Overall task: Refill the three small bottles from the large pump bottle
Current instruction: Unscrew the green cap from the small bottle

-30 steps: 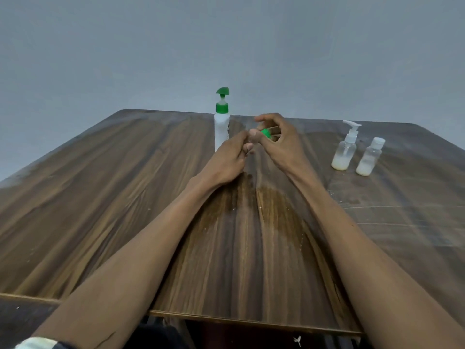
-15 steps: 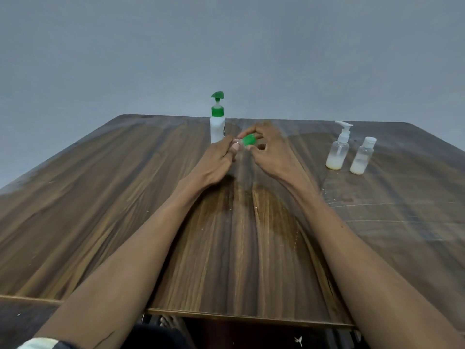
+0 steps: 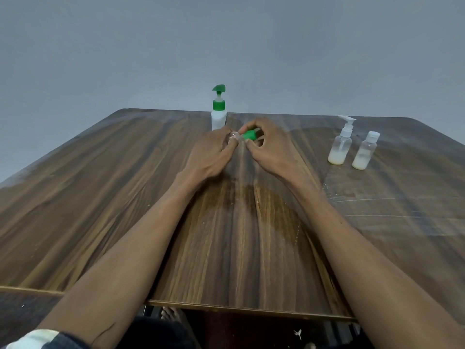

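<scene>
The large white pump bottle (image 3: 218,114) with a green pump head stands at the far middle of the wooden table (image 3: 100,197). Just in front of it, my left hand (image 3: 214,152) grips a small clear bottle (image 3: 234,135), mostly hidden by my fingers. My right hand (image 3: 266,144) pinches its green cap (image 3: 249,135) at the bottle's mouth. Two other small bottles stand at the right: one with a white pump (image 3: 341,144) and one with a white screw cap (image 3: 364,153), both holding a little white liquid at the bottom.
A grey wall rises behind the table. The table's near edge (image 3: 226,304) runs across the bottom, with my legs and a foot below it. White smears and scratches mark the tabletop at the right (image 3: 364,197).
Both hands with the small bottle and green cap have dropped slightly toward the table and nearer me. The cap now lies at the bottle's mouth between my fingertips.
</scene>
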